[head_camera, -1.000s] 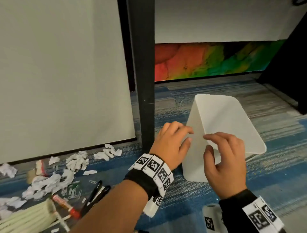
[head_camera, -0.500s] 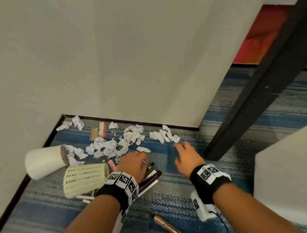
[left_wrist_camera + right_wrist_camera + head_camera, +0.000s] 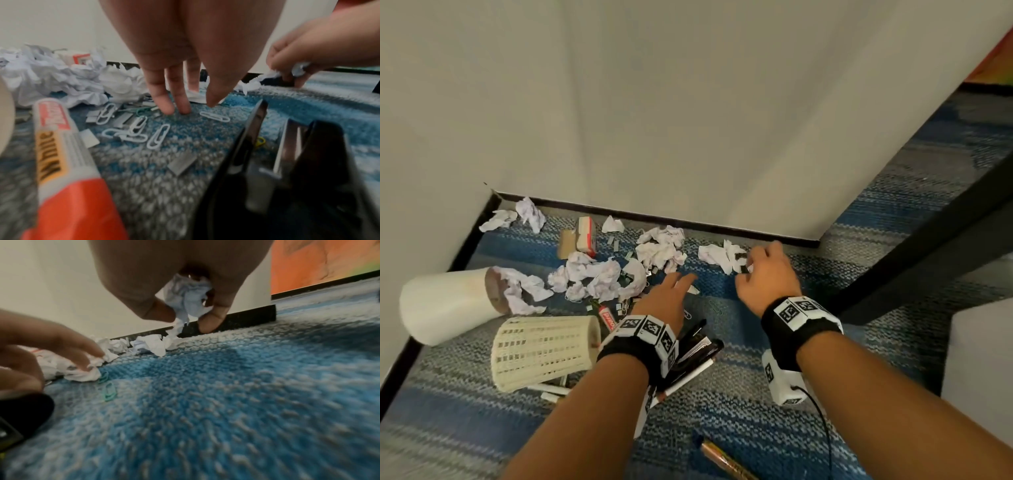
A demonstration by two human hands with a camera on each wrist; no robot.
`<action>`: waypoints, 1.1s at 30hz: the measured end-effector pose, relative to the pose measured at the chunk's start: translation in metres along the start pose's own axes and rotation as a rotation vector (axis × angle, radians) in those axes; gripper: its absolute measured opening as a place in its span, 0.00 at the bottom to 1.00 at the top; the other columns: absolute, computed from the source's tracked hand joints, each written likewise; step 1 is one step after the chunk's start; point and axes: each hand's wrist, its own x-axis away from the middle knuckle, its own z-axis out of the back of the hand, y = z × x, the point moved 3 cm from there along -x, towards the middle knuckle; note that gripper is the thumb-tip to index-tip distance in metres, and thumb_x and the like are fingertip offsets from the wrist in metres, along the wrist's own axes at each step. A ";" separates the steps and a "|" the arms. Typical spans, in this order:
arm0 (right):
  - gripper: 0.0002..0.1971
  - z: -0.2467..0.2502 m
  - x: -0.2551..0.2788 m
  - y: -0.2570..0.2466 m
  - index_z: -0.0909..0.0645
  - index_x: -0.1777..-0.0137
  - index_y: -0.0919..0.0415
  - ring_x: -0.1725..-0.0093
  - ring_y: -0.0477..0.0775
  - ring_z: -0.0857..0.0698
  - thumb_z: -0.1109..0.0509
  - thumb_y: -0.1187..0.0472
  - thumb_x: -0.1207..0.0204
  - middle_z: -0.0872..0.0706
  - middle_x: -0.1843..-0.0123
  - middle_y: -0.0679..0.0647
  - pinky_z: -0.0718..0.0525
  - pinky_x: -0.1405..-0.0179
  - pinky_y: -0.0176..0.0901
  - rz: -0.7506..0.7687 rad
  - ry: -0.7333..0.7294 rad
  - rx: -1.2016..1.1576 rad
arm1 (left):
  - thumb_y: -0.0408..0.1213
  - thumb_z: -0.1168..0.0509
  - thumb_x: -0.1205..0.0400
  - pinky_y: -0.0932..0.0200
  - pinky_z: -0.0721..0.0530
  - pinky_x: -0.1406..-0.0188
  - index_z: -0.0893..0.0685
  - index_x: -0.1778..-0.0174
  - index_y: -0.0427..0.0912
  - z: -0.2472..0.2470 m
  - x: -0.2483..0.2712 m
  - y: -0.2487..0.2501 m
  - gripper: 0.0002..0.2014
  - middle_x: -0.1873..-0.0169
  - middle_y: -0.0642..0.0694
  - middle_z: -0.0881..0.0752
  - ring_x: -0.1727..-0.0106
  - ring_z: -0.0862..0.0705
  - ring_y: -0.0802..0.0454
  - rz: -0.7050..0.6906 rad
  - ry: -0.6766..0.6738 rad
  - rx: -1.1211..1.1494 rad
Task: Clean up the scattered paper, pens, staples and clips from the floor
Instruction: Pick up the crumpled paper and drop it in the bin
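Note:
Crumpled white paper (image 3: 599, 274) lies scattered on the blue carpet along the wall. My right hand (image 3: 763, 270) grips a crumpled paper ball (image 3: 187, 295) near the baseboard, just above more paper (image 3: 719, 255). My left hand (image 3: 671, 291) reaches forward with straight fingers (image 3: 180, 100) that touch the carpet among white paper clips (image 3: 158, 138) and staple strips (image 3: 182, 162). A marker with an orange cap (image 3: 61, 154) and a black stapler (image 3: 287, 170) lie under my left wrist. Green clips (image 3: 109, 391) lie on the carpet.
A white bin (image 3: 448, 305) and a cream mesh holder (image 3: 544, 351) lie tipped over at the left. A small staple box (image 3: 585, 234) sits by the wall. A dark post (image 3: 928, 253) slants at the right, a white bin (image 3: 979, 353) beside it. A pen (image 3: 726, 459) lies near me.
My view swung from the white bin down to the mess. Both hands moved forward; the right hand has closed on a crumpled paper ball by the baseboard.

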 end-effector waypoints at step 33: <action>0.20 0.164 0.195 0.014 0.24 0.33 0.46 0.44 0.52 0.16 0.36 0.61 0.25 0.15 0.40 0.49 0.18 0.46 0.50 0.126 0.447 -0.311 | 0.37 0.46 0.15 0.55 0.26 0.62 0.28 0.48 0.44 0.109 0.141 0.184 0.04 0.61 0.50 0.24 0.64 0.25 0.51 -0.642 0.488 0.293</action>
